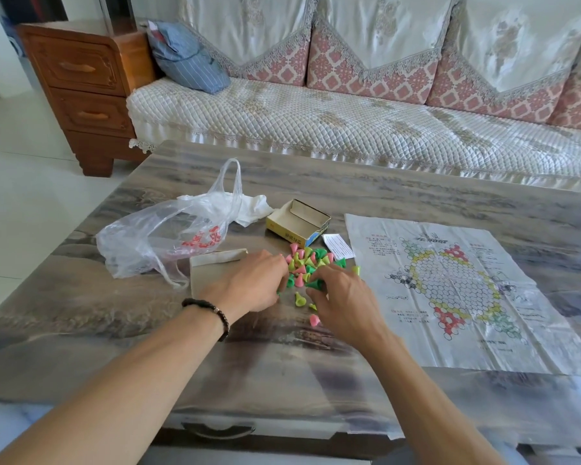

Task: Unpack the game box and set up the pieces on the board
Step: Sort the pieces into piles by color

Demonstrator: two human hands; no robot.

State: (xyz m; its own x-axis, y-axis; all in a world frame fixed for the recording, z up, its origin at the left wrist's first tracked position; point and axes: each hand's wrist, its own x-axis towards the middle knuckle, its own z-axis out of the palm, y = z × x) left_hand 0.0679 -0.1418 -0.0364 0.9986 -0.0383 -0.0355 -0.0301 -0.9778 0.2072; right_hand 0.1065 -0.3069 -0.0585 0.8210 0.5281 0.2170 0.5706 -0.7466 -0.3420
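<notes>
Two hands work the heap of small cone-shaped game pieces (307,263) near the middle of the coffee table (349,193). The right hand (344,298) has its fingers curled down over a few dark green cones at the heap's near right side, apparently pinching them, though how many it has hold of cannot be told; the left hand (249,281) lies palm-down with fingers bent at the heap's left edge, and whether it holds a piece is hidden. This looks like sorting by colour, since pink, yellow-green and dark green cones lie mixed and a few strays sit nearer the table's front edge. A beaded bracelet (212,313) circles the left wrist. Under the left hand lies the pale box lid (212,266), inside up; beyond the heap the empty yellow box tray (299,221) lies open with a white leaflet (338,246) beside it, both parked out of the way. The paper game board (457,290), creased and spread flat toward the right edge, carries no pieces yet, so setting up has barely begun. A crumpled clear plastic bag (161,236) slumps toward the left edge. The table top is glossy, marbled grey-brown, with a drawer handle on its front. Behind it runs a quilted white sofa (349,119) with patterned pink cushions and a blue pillow (188,58), with a wooden cabinet (84,92) to its left on a pale tiled floor.
</notes>
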